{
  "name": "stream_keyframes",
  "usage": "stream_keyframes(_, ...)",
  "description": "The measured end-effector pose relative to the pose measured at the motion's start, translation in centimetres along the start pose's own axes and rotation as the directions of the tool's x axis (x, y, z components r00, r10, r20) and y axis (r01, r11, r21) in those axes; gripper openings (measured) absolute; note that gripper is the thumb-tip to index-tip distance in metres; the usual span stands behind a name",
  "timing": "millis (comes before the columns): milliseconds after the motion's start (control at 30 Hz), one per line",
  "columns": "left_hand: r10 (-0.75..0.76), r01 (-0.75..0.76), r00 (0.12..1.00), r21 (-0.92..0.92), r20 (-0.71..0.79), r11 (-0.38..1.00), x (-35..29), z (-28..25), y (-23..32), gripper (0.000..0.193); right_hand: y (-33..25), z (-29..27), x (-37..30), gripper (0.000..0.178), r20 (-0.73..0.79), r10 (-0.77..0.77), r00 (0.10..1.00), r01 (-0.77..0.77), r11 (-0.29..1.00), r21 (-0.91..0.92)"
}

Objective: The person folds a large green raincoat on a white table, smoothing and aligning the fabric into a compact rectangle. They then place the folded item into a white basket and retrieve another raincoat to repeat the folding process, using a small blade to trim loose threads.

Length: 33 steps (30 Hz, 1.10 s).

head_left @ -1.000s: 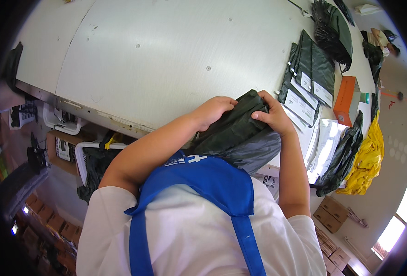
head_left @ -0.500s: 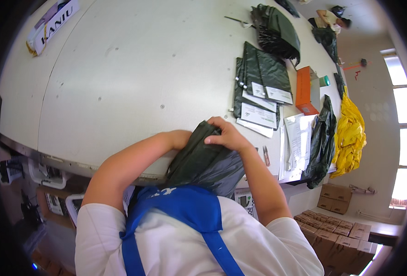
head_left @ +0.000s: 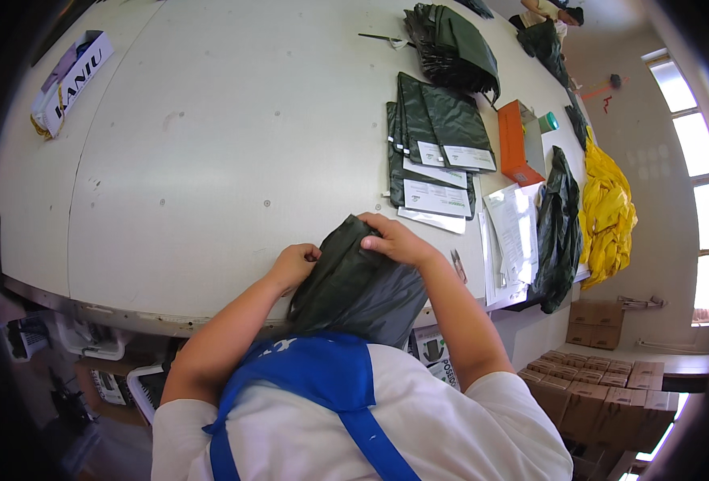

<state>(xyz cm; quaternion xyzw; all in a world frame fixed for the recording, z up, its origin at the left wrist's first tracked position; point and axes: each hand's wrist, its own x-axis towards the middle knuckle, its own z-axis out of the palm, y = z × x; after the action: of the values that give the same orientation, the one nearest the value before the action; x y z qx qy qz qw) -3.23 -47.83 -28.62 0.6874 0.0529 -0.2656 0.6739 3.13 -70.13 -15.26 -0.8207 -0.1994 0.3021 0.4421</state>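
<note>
A folded piece of dark green, shiny fabric [head_left: 362, 284] hangs over the table's front edge in front of my body. At its upper right edge my right hand [head_left: 396, 240] grips it, thumb on top and fingers over the far edge. My left hand [head_left: 294, 266] is closed beside the fabric's left edge, fingers curled in toward the thumb. Whatever lies between those fingertips is too small to make out. Just right of my right hand, small thread snips [head_left: 458, 264] lie on the table.
Beyond my hands lie overlapping dark green folded pieces [head_left: 451, 120] with white labels, and a thicker dark stack [head_left: 455, 52]. Rightward are an orange box [head_left: 520, 144], papers [head_left: 511, 224], dark fabric [head_left: 559, 232] and yellow fabric [head_left: 607, 208]. A person [head_left: 548, 16] works at the far right.
My left hand has come out from behind the fabric's left edge and its curled fingers now show. The right hand keeps its grip. The whole view has shifted slightly.
</note>
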Motion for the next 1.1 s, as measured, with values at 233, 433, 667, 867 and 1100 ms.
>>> stream_keyframes(233,0.163,-0.094,0.940,0.231,-0.301,0.968,-1.6,1.1,3.6,0.016,-1.7,-0.2,0.4,0.035,-0.008,-0.030,1.000,0.026,0.952,-0.306)
stream_keyframes(433,0.224,-0.185,0.871,0.129,-0.437,0.974,0.1,1.2,4.4,0.014,-2.2,1.1,1.4,0.028,0.029,-0.102,0.994,0.100,0.815,-0.571)
stream_keyframes(667,0.559,-0.352,0.729,0.485,-0.394,0.801,-0.6,1.1,5.0,0.016,-1.3,4.5,1.3,0.019,0.029,-0.163,0.986,0.109,0.504,-0.857)
stream_keyframes(867,0.710,-0.349,0.658,0.733,-0.252,0.584,-0.9,0.7,5.1,0.018,0.2,7.2,1.5,0.021,-0.139,-0.261,0.955,-0.018,0.417,-0.909)
stream_keyframes(1100,0.719,-0.272,0.665,0.831,-0.203,0.486,-0.5,0.4,5.9,0.014,1.1,8.1,2.5,0.025,-0.305,-0.199,0.931,-0.126,0.611,-0.781)
